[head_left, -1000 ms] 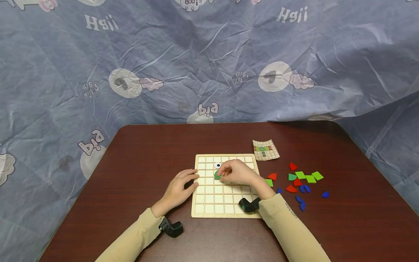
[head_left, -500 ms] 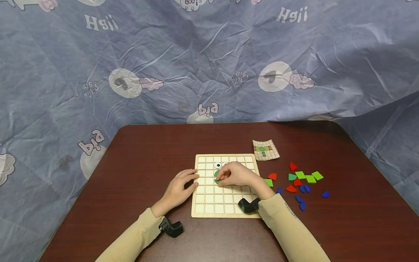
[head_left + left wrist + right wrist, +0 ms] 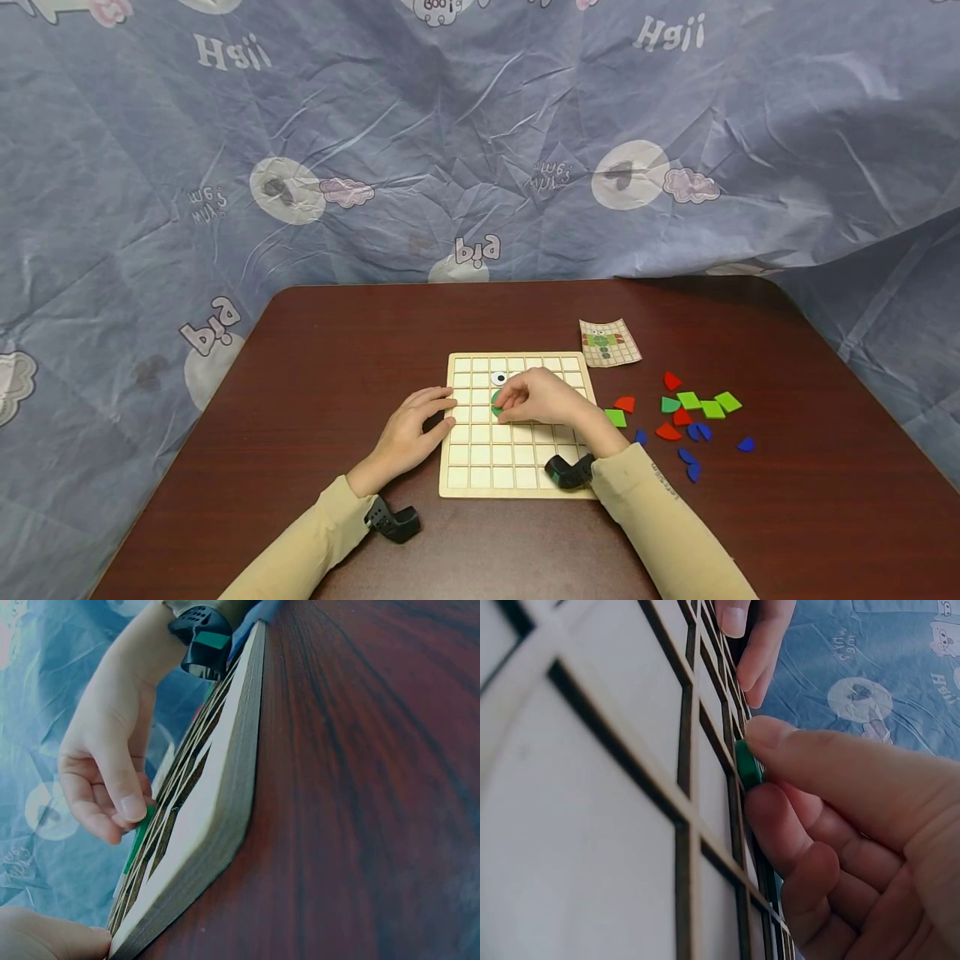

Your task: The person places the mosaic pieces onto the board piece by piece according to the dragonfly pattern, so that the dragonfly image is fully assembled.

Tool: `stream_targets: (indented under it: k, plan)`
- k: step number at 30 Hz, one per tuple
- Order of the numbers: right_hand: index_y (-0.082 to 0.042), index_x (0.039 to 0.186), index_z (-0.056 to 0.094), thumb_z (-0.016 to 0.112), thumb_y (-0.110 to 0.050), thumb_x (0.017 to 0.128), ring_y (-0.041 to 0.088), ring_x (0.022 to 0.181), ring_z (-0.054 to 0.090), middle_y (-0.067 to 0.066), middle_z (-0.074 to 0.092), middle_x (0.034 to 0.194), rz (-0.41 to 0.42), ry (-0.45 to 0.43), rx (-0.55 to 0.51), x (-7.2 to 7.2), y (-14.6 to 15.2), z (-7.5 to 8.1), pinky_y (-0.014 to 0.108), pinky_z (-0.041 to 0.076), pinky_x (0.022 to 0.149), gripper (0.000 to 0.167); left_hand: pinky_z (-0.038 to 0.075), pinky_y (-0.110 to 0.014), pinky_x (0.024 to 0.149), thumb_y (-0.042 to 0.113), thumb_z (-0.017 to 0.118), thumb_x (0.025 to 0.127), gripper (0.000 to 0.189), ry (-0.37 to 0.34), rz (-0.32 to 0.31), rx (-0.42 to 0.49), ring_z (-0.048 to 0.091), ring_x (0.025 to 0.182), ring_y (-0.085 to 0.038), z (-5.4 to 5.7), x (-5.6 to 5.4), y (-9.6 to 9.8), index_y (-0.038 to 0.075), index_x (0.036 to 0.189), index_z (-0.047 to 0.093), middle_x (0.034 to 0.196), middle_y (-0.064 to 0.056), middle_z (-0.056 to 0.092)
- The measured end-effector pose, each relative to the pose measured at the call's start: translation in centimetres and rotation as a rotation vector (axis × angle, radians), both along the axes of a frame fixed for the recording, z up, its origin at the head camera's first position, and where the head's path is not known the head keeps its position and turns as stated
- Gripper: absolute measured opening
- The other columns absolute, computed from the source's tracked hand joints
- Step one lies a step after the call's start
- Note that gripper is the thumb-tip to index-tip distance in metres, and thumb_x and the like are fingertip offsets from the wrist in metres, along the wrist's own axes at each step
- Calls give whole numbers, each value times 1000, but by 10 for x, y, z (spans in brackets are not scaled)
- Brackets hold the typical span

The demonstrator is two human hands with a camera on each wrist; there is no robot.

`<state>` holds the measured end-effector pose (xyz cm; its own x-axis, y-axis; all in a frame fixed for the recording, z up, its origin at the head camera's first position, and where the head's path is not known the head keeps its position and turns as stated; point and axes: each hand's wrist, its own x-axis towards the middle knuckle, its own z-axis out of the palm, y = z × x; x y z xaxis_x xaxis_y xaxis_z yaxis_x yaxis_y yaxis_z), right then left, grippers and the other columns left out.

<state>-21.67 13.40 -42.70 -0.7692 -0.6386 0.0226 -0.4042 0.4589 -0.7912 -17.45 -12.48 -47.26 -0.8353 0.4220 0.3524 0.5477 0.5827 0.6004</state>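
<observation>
A pale square grid board (image 3: 459, 478) lies on the table. Beside its left edge rests my left hand (image 3: 408, 429), fingers loosely extended and fingertips on the rim. Over the board's upper middle is my right hand (image 3: 542, 398), its thumb and index finger pinching a small green rounded tile (image 3: 748, 766) low at the grid. In the head view green (image 3: 496, 405) shows just past these fingertips, the rest hidden by the hand. A white eye tile (image 3: 498, 378) sits in a cell above it.
Right of the board lie scattered tiles: light green diamonds (image 3: 712, 410), red wedges (image 3: 667, 432), blue pieces (image 3: 687, 457) and one darker green tile (image 3: 670, 405). A pattern card (image 3: 610, 343) lies by the board's upper right corner. A printed cloth (image 3: 390, 167) hangs behind the table.
My right hand has shifted slightly toward me and lowered the green tile, which looked tilted earlier, to the grid. The left hand has stayed put.
</observation>
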Motion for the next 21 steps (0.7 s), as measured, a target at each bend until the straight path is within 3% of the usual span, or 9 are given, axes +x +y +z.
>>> stream_targets:
  k: [14,21]
  plan:
    - [-2,97,71,73,-10,81,17,79,64,4,68,85,2,-100,-50,1,10,9,29,54,72,17,37,-48,102,23,59,94,31,18,-5,-2,42,128,-24,-1,-1,-1,7,120,65,133,-7,53]
    - [3,100,68,72,-12,83,19,83,65,6,68,89,-37,-75,-86,-6,34,23,31,54,72,23,37,-47,102,23,60,94,31,24,-3,-4,42,128,-24,-2,-1,-1,6,120,65,133,-8,53]
